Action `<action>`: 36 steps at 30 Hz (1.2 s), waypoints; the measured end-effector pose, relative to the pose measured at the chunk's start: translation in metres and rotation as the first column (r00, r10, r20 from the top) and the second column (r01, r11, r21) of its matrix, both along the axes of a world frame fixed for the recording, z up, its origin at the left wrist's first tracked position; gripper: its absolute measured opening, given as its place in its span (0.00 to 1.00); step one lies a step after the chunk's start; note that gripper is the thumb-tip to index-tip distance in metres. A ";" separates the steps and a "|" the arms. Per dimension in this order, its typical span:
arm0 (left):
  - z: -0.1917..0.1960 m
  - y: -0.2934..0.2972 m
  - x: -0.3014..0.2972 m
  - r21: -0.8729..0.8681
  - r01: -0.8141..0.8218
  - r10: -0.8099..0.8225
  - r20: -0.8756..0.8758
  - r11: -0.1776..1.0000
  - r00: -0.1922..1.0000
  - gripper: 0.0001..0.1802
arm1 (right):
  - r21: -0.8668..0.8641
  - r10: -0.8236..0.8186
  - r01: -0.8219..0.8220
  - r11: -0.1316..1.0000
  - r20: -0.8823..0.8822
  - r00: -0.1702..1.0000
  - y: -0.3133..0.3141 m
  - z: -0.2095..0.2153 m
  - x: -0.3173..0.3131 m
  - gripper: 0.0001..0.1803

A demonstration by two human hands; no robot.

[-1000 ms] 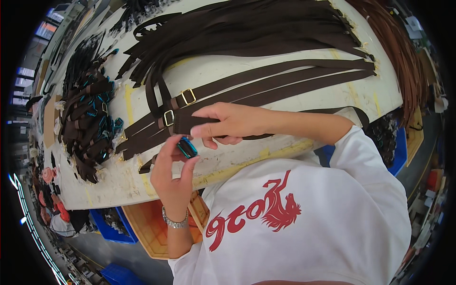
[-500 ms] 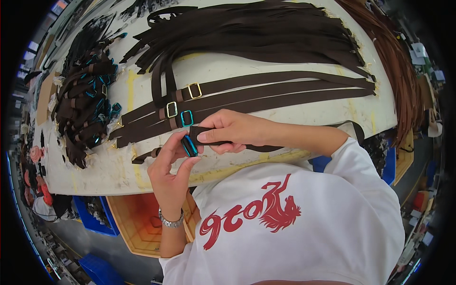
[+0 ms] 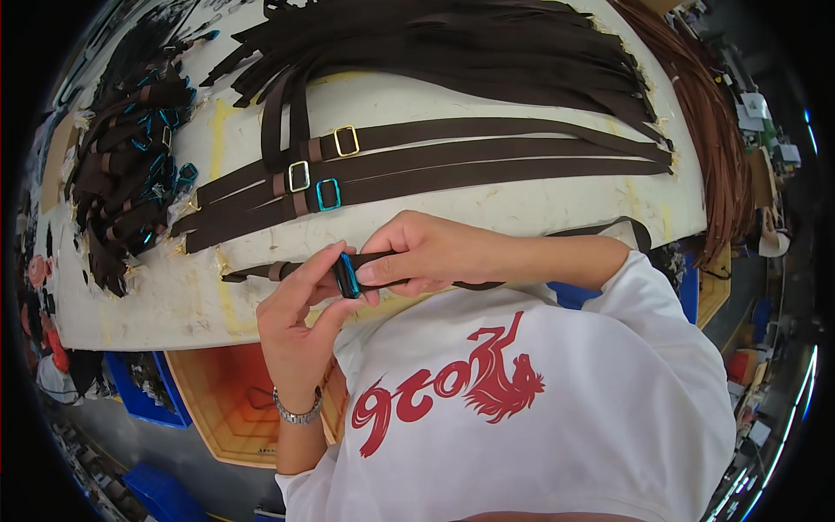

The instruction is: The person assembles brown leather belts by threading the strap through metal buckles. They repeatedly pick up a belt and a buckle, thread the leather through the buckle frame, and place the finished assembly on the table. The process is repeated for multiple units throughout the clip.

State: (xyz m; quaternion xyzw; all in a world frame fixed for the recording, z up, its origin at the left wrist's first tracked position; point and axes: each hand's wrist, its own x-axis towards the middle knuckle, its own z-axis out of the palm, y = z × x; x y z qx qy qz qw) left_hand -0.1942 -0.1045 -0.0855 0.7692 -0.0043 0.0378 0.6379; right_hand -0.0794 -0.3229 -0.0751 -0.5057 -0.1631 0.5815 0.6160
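Near the table's front edge, my left hand pinches a blue metal buckle between thumb and fingers. My right hand grips a dark brown webbing strap right beside the buckle, thumb on top. The strap's end lies against or through the buckle; my fingers partly hide which. To the left, the strap's other part runs out past my left hand with a brown loop on it. Beyond my hands lie several dark straps side by side, carrying a gold buckle, a silver buckle and another blue buckle.
A thick bundle of dark straps covers the table's far side. At the left lies a heap of straps with buckles. Long brown strips hang at the right edge. An orange bin and blue crates stand below the table.
The strap end in my right hand has come down and left against the blue buckle, which now sits more upright. The whole view has shifted slightly.
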 end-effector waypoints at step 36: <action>0.011 -0.041 -0.038 0.098 0.097 -0.101 0.035 0.990 0.994 0.29 | 0.000 -0.042 0.043 0.999 0.171 0.984 -0.042 -0.006 -0.060 0.15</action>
